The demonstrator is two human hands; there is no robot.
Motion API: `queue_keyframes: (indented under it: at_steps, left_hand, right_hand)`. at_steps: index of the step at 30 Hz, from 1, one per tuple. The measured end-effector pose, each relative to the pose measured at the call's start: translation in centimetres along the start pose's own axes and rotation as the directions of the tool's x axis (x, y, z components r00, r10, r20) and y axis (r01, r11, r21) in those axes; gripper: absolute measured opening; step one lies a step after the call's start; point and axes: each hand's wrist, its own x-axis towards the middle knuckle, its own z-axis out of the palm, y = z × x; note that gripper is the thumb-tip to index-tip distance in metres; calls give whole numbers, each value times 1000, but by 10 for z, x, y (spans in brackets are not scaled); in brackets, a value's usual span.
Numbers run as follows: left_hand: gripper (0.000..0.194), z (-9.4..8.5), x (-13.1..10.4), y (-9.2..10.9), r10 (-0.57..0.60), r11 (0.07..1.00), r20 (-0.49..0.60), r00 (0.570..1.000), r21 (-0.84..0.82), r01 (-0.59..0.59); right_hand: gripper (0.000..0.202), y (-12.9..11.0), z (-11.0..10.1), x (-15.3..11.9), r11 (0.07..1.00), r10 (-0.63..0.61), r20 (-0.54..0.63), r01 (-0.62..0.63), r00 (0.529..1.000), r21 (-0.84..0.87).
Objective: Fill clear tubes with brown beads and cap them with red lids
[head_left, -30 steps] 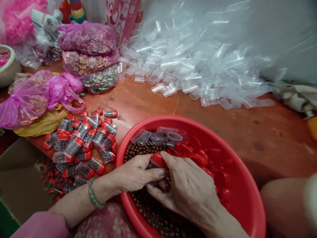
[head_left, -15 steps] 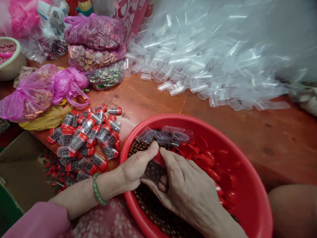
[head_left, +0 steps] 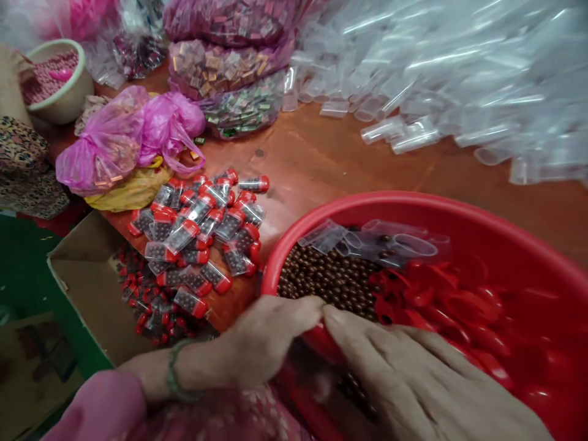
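My left hand [head_left: 261, 340], wearing a green bead bracelet, and my right hand [head_left: 399, 373] meet over the near left part of a red basin [head_left: 404, 199]. Between them is a clear plastic tube with a red cap [head_left: 325, 342]; both thumbs press by the cap. The tube's lower part is blurred and partly hidden by my fingers. Inside the basin lie small shiny brown balls [head_left: 335, 278], a few clear empty tubes [head_left: 413, 242] at the far side, and a heap of loose red caps [head_left: 459, 318] to the right.
Left of the basin, capped tubes of brown balls [head_left: 197, 226] are piled at the table's edge, above a cardboard box [head_left: 82, 288] holding more. Pink bags [head_left: 110, 141] and a clear tube heap [head_left: 441, 104] lie beyond. Another person's arm [head_left: 11, 86] reaches to a white bowl [head_left: 68, 95].
My view has turned left and come closer to the basin. Both hands, still around the capped tube, sit lower in the picture. Another person's arm has come into view at the left.
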Motion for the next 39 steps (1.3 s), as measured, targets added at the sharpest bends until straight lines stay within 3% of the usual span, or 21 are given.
queue_keyframes:
  at_steps: [2, 4, 7, 9, 11, 14, 17, 19, 22, 24, 27, 30, 32, 34, 39]
  left_hand:
    - [48, -35, -25, -1, -37, 988, 177, 983, -140, 63]
    - [41, -71, -56, -7, -169, 985, 186, 968, 73, 158]
    - [26, -109, -100, -28, -337, 839, 87, 937, 480, 257]
    - [39, -115, -116, -45, -429, 666, -19, 903, 669, 330]
    - [41, -104, -117, -60, -452, 592, -37, 891, 735, 331]
    - [36, -72, -101, -76, -450, 584, 46, 892, 771, 254]
    - [41, -49, -86, -91, -474, 482, 37, 880, 847, 224]
    - [39, -45, -85, -102, -477, 451, 32, 878, 867, 213]
    - [32, -49, -89, -111, -395, 528, 63, 917, 832, 170]
    - [24, -53, -88, -104, -272, 644, 82, 959, 756, 119]
    - [25, -51, -72, -74, -41, 794, 71, 997, 608, -11]
    - [32, -40, -37, -37, 186, 853, 64, 981, 485, -193]
    - [31, -27, -11, -20, 306, 866, 30, 951, 405, -292]
    - [23, -14, 11, -11, 345, 867, 32, 938, 372, -331]
    - [22, 9, 40, -12, 405, 813, 68, 912, 431, -392]
  right_hand:
    - [53, 4, 0, 7, 999, 50, 39, -51, 998, 17]
    - [46, 15, 5, 11, 996, 89, 67, -87, 994, -36]
    - [37, 37, 20, 5, 991, 113, 90, -105, 989, -84]
    - [35, 49, 29, -1, 985, 166, 118, -160, 979, -62]
    - [34, 57, 33, -5, 969, 246, 151, -237, 957, -74]
    - [31, 66, 28, -6, 936, 346, 180, -326, 921, -134]
    - [29, 74, 21, -9, 908, 412, 190, -383, 891, -169]
    - [29, 78, 19, -14, 891, 449, 177, -422, 876, -170]
    - [30, 82, 20, -21, 873, 484, 162, -464, 860, -151]
    - [31, 80, 17, -20, 875, 484, 170, -475, 859, -89]
    - [30, 67, 7, -8, 849, 446, 210, -486, 870, 207]
    - [27, 51, -8, 11, 691, 372, 294, -474, 881, 546]
    - [30, 42, -15, 21, 577, 337, 330, -470, 882, 668]
    - [40, 38, -18, 26, 505, 332, 337, -468, 881, 725]
    - [51, 42, -8, 19, 444, 435, 304, -496, 847, 746]
